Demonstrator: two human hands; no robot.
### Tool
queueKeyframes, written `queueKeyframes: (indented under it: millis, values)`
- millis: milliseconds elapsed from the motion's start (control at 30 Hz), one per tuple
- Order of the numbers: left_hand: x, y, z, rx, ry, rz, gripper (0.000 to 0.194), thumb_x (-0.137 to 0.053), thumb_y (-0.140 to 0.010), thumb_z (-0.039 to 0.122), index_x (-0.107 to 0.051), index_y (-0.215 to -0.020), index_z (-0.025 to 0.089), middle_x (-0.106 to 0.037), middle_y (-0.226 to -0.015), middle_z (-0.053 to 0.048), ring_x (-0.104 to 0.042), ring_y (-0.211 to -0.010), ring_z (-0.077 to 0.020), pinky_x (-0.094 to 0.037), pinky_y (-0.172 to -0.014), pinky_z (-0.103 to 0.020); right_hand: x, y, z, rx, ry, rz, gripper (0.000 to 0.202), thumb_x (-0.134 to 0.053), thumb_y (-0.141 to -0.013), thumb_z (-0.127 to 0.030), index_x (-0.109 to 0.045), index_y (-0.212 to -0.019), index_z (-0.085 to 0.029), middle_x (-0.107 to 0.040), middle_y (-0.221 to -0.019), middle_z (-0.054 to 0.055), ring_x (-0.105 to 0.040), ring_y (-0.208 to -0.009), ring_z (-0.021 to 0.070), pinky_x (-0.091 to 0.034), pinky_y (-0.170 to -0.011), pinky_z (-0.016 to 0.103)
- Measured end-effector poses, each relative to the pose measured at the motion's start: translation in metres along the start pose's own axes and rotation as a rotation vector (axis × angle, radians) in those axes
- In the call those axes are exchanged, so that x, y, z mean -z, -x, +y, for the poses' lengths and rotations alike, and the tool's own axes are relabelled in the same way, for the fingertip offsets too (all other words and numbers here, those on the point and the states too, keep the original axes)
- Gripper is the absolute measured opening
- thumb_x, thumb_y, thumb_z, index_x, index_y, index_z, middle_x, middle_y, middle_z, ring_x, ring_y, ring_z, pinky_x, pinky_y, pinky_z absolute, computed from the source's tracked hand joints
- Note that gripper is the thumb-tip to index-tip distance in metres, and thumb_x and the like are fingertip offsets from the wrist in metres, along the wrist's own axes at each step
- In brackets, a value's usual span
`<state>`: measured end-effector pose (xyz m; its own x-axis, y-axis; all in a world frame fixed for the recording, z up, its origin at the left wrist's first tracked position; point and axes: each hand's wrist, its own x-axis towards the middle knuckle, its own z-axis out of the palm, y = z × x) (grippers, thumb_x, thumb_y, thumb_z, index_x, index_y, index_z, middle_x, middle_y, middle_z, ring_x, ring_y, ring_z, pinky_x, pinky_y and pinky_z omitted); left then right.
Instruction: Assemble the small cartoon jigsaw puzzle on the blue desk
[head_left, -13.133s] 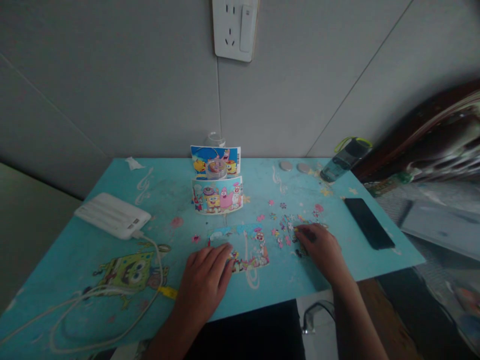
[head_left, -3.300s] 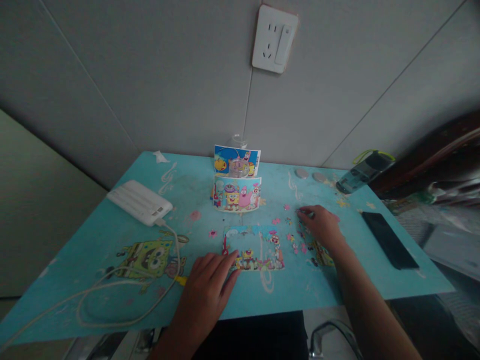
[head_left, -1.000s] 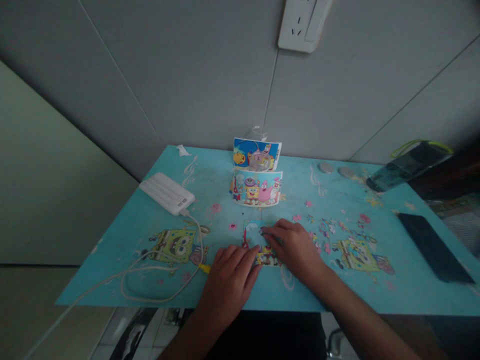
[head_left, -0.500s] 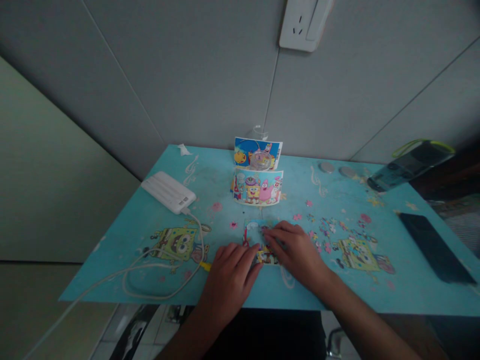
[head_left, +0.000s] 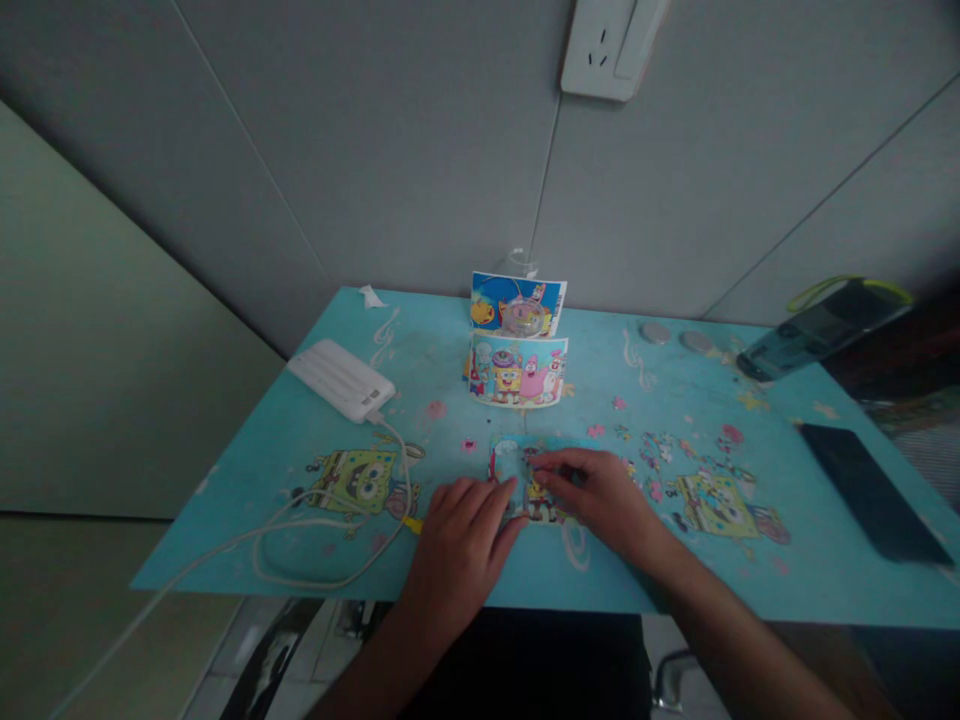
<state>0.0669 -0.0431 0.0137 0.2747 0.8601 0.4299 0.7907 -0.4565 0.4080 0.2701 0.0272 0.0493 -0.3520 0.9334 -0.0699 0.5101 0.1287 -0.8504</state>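
A partly assembled cartoon jigsaw puzzle (head_left: 541,508) lies flat near the table's front edge. My left hand (head_left: 466,535) rests at its left side, fingers and thumb apart, with nothing seen between them. Over the puzzle's right part is my right hand (head_left: 592,492), thumb and forefinger brought close together; anything pinched there is too small or hidden to name. Loose puzzle pieces (head_left: 656,448) are scattered to the right of it. Behind the puzzle a cartoon picture card (head_left: 517,372) leans upright, with a second blue card (head_left: 491,303) behind it.
A white power bank (head_left: 341,380) with a cable (head_left: 330,582) lies on the left of the blue table (head_left: 247,450). At right are a dark phone (head_left: 874,492), a bottle (head_left: 817,330) and two round lids (head_left: 655,332). A grey wall stands behind.
My right hand has shifted slightly, its fingers bent more to the side, and more of the puzzle's lower middle shows. The left hand stays almost in place. The view has moved slightly.
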Motion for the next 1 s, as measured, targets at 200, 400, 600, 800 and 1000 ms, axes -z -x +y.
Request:
queueKeyframes:
  millis: [200, 400, 600, 800, 1000]
  values:
    - [0.004, -0.001, 0.004, -0.049, -0.002, -0.102, 0.024, -0.061, -0.1, 0.026, -0.066, -0.123, 0.024, -0.07, -0.113, -0.004, -0.061, -0.104, -0.0255, -0.045, -0.087, -0.045, 0.0, -0.005, 0.009, 0.024, 0.059, 0.0, 0.02, -0.068, -0.093, -0.026, -0.08, -0.108, -0.027, -0.081, -0.105, 0.002, -0.076, -0.093, 0.024, -0.058, -0.085, 0.038]
    - [0.003, -0.003, 0.006, -0.068, -0.023, -0.147, 0.019, -0.061, -0.099, 0.024, -0.069, -0.116, 0.026, -0.069, -0.114, -0.004, -0.059, -0.109, -0.0268, -0.044, -0.086, -0.045, -0.005, -0.011, 0.013, 0.091, 0.189, 0.001, 0.021, -0.069, -0.092, -0.019, -0.08, -0.108, -0.028, -0.081, -0.104, 0.002, -0.076, -0.093, 0.0229, -0.058, -0.086, 0.037]
    - [0.002, -0.003, 0.006, -0.045, -0.036, -0.165, 0.018, -0.062, -0.098, 0.02, -0.07, -0.113, 0.026, -0.068, -0.11, -0.003, -0.06, -0.102, -0.0245, -0.046, -0.084, -0.044, -0.008, -0.01, 0.011, 0.184, 0.308, 0.052, 0.017, -0.071, -0.091, -0.017, -0.08, -0.103, -0.026, -0.078, -0.096, 0.003, -0.072, -0.089, 0.0204, -0.055, -0.083, 0.034]
    - [0.002, -0.004, 0.006, -0.048, -0.037, -0.167, 0.019, -0.062, -0.098, 0.019, -0.07, -0.114, 0.026, -0.068, -0.11, -0.004, -0.06, -0.103, -0.0251, -0.046, -0.084, -0.044, -0.011, -0.008, 0.01, 0.178, 0.361, 0.091, 0.016, -0.072, -0.091, -0.019, -0.077, -0.105, -0.023, -0.074, -0.094, 0.004, -0.068, -0.089, 0.0206, -0.054, -0.085, 0.035]
    - [0.003, -0.004, 0.007, -0.042, -0.025, -0.17, 0.019, -0.06, -0.099, 0.019, -0.069, -0.113, 0.026, -0.068, -0.11, -0.003, -0.06, -0.102, -0.0255, -0.047, -0.083, -0.044, -0.014, -0.004, 0.012, 0.188, 0.407, 0.1, 0.011, -0.069, -0.094, -0.021, -0.076, -0.102, -0.024, -0.072, -0.094, 0.003, -0.067, -0.087, 0.0199, -0.052, -0.084, 0.034]
